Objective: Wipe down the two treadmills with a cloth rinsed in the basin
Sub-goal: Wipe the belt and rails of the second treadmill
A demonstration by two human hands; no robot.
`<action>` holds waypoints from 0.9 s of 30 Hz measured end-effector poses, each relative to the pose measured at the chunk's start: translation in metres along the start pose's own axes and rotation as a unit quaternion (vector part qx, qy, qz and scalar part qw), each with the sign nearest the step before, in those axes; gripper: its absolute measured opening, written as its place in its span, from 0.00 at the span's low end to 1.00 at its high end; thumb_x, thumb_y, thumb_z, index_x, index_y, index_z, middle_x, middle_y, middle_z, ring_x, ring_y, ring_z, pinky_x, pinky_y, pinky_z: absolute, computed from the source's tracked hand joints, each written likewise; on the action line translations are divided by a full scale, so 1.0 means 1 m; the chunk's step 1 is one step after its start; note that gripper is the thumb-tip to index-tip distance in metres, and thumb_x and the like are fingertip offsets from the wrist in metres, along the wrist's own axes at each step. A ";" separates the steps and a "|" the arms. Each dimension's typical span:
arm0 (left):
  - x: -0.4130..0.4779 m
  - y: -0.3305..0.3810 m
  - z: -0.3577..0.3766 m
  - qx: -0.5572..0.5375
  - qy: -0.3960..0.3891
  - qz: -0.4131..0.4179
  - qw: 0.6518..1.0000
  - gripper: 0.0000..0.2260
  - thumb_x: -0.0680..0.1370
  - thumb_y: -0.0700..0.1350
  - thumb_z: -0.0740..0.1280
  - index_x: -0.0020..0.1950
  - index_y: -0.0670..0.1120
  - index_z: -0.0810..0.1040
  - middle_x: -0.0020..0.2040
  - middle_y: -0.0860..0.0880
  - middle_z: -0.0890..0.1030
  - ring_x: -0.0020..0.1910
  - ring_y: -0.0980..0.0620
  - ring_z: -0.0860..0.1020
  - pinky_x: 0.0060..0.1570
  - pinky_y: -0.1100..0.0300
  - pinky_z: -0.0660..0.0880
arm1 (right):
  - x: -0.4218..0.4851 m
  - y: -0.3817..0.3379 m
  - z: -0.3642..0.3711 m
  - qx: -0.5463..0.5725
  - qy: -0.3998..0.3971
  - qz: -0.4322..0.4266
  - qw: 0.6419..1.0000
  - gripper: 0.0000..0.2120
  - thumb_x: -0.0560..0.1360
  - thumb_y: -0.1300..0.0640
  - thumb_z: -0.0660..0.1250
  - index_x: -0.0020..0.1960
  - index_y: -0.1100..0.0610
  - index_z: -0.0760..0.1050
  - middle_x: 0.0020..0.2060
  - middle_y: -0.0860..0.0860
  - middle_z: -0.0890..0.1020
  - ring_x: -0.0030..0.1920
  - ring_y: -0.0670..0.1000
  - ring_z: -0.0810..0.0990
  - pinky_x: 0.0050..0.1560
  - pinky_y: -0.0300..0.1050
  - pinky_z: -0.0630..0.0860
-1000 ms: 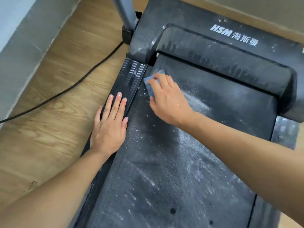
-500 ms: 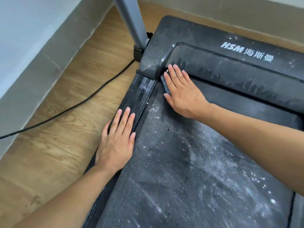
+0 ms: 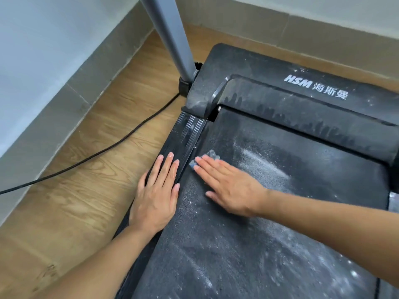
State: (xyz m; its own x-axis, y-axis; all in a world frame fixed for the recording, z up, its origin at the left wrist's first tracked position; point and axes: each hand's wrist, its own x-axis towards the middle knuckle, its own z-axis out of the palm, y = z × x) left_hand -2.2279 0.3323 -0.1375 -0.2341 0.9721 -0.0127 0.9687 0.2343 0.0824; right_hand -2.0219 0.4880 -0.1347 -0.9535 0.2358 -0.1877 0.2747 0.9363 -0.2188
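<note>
While the right hand point(image 3: 228, 186) lies flat, its straight fingers pressing the cloth point(image 3: 212, 156) onto the treadmill belt point(image 3: 259, 244), only a blue corner of the cloth shows past the fingertips. It sits at the belt's left edge, just beside the side rail point(image 3: 190, 130). The left hand point(image 3: 157, 195) rests flat on that rail, fingers straight and holding nothing, just across the seam from the cloth. The belt's long axis runs from the motor cover point(image 3: 280, 100) toward the person. Open room lies to the right, where a white dust streak point(image 3: 263, 165) lies near the cloth, and down the dusty belt toward its near end. Leftward, the rail and the left hand would likely stop a stroke.
</note>
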 end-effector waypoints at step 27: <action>-0.001 -0.002 0.001 -0.002 0.003 0.007 1.000 0.27 0.87 0.52 0.51 0.86 0.47 0.56 0.87 0.52 0.50 0.86 0.51 0.49 0.75 0.43 0.66 | -0.022 0.073 -0.037 -0.011 -0.025 0.100 0.995 0.52 0.79 0.23 0.45 0.84 0.62 0.35 0.84 0.61 0.39 0.84 0.57 0.36 0.83 0.59 0.46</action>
State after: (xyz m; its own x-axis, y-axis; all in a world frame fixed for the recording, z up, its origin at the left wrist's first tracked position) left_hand -2.2291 0.3307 -0.1387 -0.2218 0.9751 -0.0047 0.9713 0.2214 0.0865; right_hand -1.9856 0.5608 -0.1111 -0.8729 0.4049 -0.2723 0.4545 0.8777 -0.1517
